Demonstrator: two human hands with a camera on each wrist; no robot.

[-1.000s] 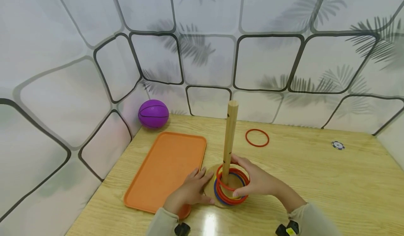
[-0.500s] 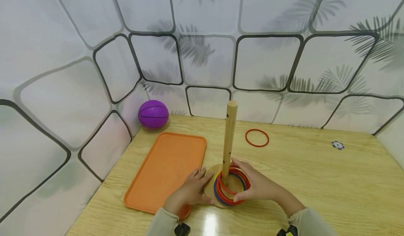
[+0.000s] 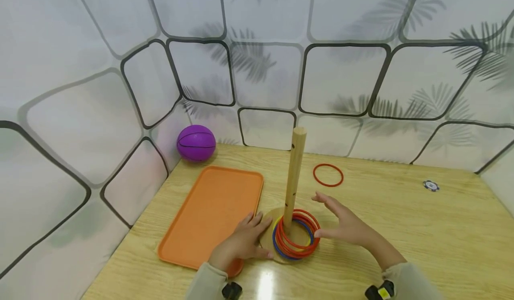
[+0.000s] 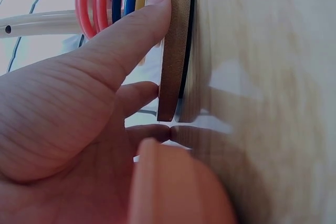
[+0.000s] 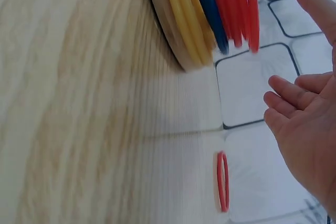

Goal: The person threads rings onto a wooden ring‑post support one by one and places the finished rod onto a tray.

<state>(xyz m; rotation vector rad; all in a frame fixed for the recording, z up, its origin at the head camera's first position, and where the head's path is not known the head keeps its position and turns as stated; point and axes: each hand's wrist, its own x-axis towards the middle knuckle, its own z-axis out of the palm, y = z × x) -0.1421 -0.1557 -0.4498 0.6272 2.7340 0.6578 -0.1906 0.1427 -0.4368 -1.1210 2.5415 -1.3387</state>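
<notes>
A wooden post rises from a round wooden base on the table. Yellow, blue and red rings are stacked around its foot, with the red ones on top. My left hand rests against the base's left side; in the left wrist view its thumb lies along the base edge. Just right of the rings, my right hand is raised with fingers spread, holding nothing. One more red ring lies flat on the table behind the base.
An orange tray lies left of the base, partly under my left forearm. A purple ball sits at the back left corner by the wall. Far right lies a poker chip. Patterned walls stand behind and at the left.
The right hand has lowered a red ring onto the stack, let go of it and moved off to the right. The left hand has stayed at the base.
</notes>
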